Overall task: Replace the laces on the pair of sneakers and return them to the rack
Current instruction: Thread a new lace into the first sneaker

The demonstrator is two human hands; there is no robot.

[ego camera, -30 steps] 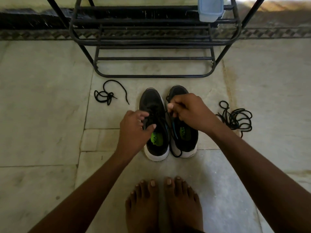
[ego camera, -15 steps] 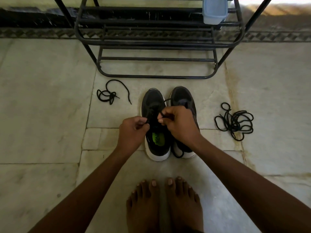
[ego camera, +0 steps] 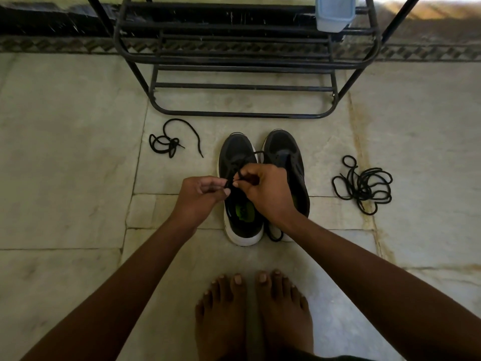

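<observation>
Two black sneakers with white soles stand side by side on the floor, toes toward the rack: the left sneaker (ego camera: 235, 157) and the right sneaker (ego camera: 286, 152). Over the left sneaker's lacing, my left hand (ego camera: 197, 195) and my right hand (ego camera: 265, 190) each pinch a strand of its black lace (ego camera: 234, 175). My right wrist covers part of the right sneaker, and a lace end (ego camera: 274, 235) trails past its heel. A small loose black lace (ego camera: 169, 142) lies to the left. A larger tangle of black laces (ego camera: 364, 186) lies to the right.
A black metal shoe rack (ego camera: 242, 63) stands just beyond the sneakers, with a pale blue plastic container (ego camera: 334, 13) on an upper bar. My bare feet (ego camera: 252, 313) stand on the marble floor just behind the sneakers' heels.
My right hand has moved left from the right sneaker to the left sneaker's lacing. Both hands now meet there, pinching the lace.
</observation>
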